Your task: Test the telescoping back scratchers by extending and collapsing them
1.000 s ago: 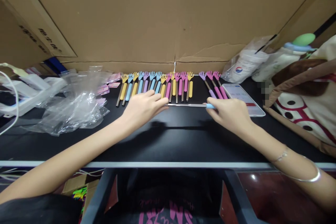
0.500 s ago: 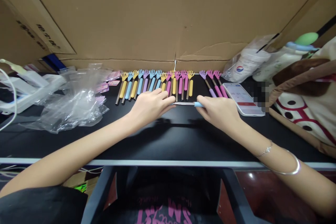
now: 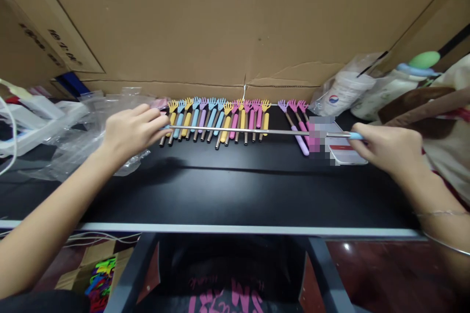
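In the head view, we see the rod [image 3: 227, 129] drawn out long and thin, a silvery shaft with a few joints where its thickness steps, dull with a faint shine. It lies almost level between our two hands, dipping slightly toward the right one, with light blue at both ends. It is clear of the table [image 3: 235, 200], where its dark shadow runs nearer to us.

Our left hand [image 3: 134, 129] is closed, its fingers and thumb pinched together on the rod's left end; only a bit of blue shows past the fingertips, and we cannot tell what shape the fist covers. Our right hand [image 3: 392, 149] is closed too, clamped around the blue grip [image 3: 355, 136] at the other end, with part of that grip showing beside the thumb. The hands are well apart.

Between them, just beyond the rod, we see a row of scratchers [image 3: 196, 120] with yellow, blue, purple and pink heads. Nearer the right hand lie three more scratchers [image 3: 300, 141], one purple and two pink; a blurred patch hides part of the pink handles and the phone [image 3: 347, 156] beside them. Beyond the right hand stands a cup [image 3: 340, 95] in clear plastic. Left of the left hand lie plastic bags [image 3: 88, 146].
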Demonstrator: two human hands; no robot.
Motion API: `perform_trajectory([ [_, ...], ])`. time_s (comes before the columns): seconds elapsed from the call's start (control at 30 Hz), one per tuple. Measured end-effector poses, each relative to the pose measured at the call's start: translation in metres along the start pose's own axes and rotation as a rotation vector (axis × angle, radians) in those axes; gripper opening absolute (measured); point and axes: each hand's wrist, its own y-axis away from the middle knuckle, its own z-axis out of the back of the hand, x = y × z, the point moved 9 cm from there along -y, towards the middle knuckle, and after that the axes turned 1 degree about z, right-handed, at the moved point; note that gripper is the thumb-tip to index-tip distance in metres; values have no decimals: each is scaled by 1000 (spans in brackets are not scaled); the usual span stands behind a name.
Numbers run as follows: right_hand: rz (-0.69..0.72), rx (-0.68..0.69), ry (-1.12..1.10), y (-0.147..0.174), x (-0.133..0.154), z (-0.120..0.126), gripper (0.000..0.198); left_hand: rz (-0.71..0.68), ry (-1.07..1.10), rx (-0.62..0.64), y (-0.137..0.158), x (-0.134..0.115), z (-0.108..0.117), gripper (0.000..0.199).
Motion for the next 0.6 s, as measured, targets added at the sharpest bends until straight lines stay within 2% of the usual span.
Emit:
perform_trajectory([
  [0.13, -56, 12, 4, 12, -28, -7, 28, 29, -110, -3, 14, 29, -2, 36],
  [0.27, -84, 83, -28, 14, -40, -18, 22, 59, -30, 30, 22, 45, -11, 34],
  [0.47, -155, 215, -111, 11, -60, -44, 16, 101, 54, 68, 30, 57, -19, 32],
  [0.6, -157, 222, -114, 12, -67, -50, 13, 141, 57, 61, 32, 61, -15, 32],
])
